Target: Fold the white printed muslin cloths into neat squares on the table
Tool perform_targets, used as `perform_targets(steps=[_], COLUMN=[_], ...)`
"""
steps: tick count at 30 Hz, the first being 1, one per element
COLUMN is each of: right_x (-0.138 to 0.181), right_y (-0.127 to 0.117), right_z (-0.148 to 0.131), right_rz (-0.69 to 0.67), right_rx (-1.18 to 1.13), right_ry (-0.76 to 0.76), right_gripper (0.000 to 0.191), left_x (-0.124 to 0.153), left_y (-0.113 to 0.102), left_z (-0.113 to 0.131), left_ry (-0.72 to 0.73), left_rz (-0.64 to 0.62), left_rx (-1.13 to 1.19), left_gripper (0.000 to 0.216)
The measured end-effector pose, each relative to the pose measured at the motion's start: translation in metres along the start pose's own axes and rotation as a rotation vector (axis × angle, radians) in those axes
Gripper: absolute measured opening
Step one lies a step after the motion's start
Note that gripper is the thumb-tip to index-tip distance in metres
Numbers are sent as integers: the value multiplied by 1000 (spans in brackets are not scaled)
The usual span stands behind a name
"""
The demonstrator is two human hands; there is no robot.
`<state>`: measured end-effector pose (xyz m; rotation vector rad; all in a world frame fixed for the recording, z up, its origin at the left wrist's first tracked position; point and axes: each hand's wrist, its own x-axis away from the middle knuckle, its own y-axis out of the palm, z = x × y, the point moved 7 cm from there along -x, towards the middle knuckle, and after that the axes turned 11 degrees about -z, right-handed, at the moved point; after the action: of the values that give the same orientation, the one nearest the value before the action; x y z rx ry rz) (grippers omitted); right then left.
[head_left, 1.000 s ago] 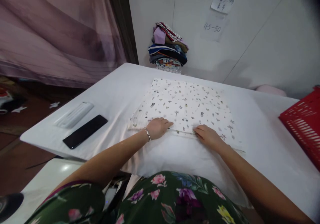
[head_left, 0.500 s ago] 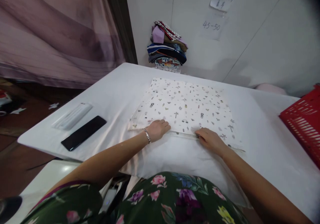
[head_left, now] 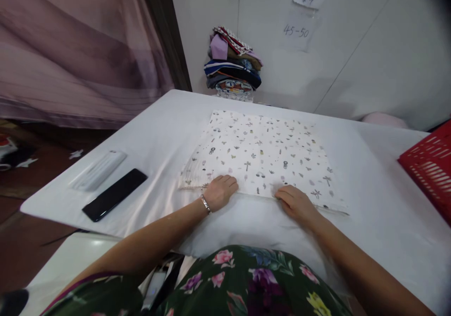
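A folded white cloth (head_left: 253, 151) with small printed palm trees and rainbows lies flat on the white-covered table. My left hand (head_left: 221, 192), a bracelet at its wrist, has its fingers closed on the cloth's near edge, left of the middle. Farther right along that same edge, my right hand (head_left: 294, 203) pinches the cloth between thumb and fingers. The thumb of my left hand is mostly hidden. Between the two hands the near edge runs fairly straight.
On the table's left side lie a black phone (head_left: 115, 194) and a clear-wrapped white packet (head_left: 98, 170). A stack of folded clothes (head_left: 233, 65) stands at the back against the wall. A red plastic basket (head_left: 428, 165) sits at the right edge. A pink curtain (head_left: 81, 48) hangs at left.
The cloth's near edge lies straighter and flatter, its underlayer showing less. Both hands still hold that edge, slightly lower in view. The camera has shifted a little.
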<state>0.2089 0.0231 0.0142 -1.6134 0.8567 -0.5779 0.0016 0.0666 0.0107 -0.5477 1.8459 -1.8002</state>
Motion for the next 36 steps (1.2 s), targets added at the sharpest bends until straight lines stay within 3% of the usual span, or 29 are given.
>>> perform_targets(steps=[6,13,19,23,27,30,36], right_x=[0,5,36,89,154,181,162], right_y=[4,1,-13,-31,-46,-43,-36], right_z=[-2,-8,12,50,101,125,137], right_rz=[42,93,168,277,360,313,160], right_rx=[-28,-24,-86,-63,-155,-291,-338], right_ry=[12,39,91,366,866,1155,1213], right_gripper=[27,30,28,24,27,31,25], left_x=[1,0,-6,-5,-6,-7,-6], left_y=[-2,-17,-13,-13,-11,-11,-14], left_z=[2,13,8,6,4,4,4], left_ry=[-14,77,157,175,174,173,177], left_rz=[-64,28,123,137,139,149,172], left_rx=[25,101,42,32,38,32,31], left_gripper=[18,26,25,26,26,25,25])
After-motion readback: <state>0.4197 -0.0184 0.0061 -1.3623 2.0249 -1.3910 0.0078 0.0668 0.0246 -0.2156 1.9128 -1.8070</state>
